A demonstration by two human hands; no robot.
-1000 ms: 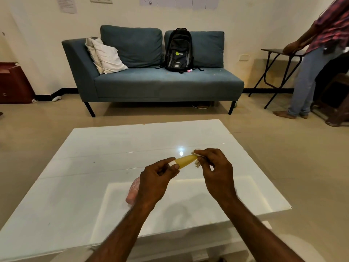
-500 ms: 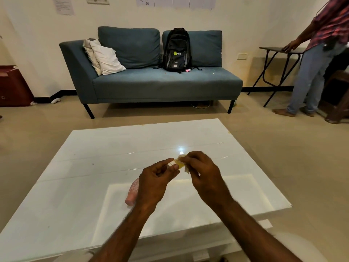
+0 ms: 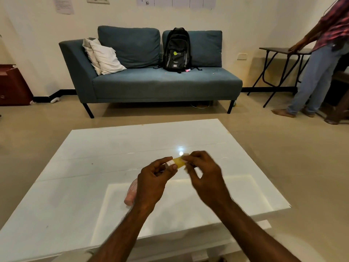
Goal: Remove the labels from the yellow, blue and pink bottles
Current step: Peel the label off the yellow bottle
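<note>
Head view. The person holds both hands above a glossy white table [image 3: 90,167], forearms reaching in from the lower edge.

The left hand [image 3: 153,181] has its fingers curled, and thumb and forefinger pinch the capped end of the yellow bottle [image 3: 178,162]. The bottle lies roughly level in the air between the two hands, with its white cap [image 3: 170,163] towards the left hand.

The right hand [image 3: 204,176] has its thumb and fingers curled and closed on the bottle's other end. A pale scrap [image 3: 186,167] shows at those fingertips. Motion blur prevents telling whether it is label material or part of the bottle.

The pink bottle [image 3: 131,191] lies on its side on the table, just beneath and partly hidden by the left hand, which does not touch it.

Beyond the table a blue-grey sofa [image 3: 151,86] stands against the wall. It carries pale cushions [image 3: 105,55] at its left end and an upright black backpack [image 3: 176,50] near the middle.

At the right edge a second person [image 3: 319,59] in a checked shirt and jeans rests a hand on a dark folding table [image 3: 279,51]. A dark red box [image 3: 11,86] sits at the left edge, and papers [image 3: 64,4] are fixed to the wall.
</note>
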